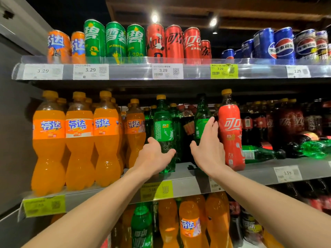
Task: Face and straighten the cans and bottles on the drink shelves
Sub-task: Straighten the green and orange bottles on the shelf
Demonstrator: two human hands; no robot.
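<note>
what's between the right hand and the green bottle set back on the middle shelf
Nothing visible: the right hand reaches straight at the set-back green bottle, its fingers overlapping the label. The red cola bottle stands just to the right, beside the path.

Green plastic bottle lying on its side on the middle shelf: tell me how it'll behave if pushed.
The green plastic bottle lying on its side is round, so it may well roll. It looks full, so probably heavy for its size, and fairly stiff.

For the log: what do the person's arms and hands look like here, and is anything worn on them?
Both forearms are bare as far as the frame shows, with no sleeves in view. The left hand and right hand carry no gloves, and no watch, bracelet or ring is visible. No markings show on either arm.
</note>
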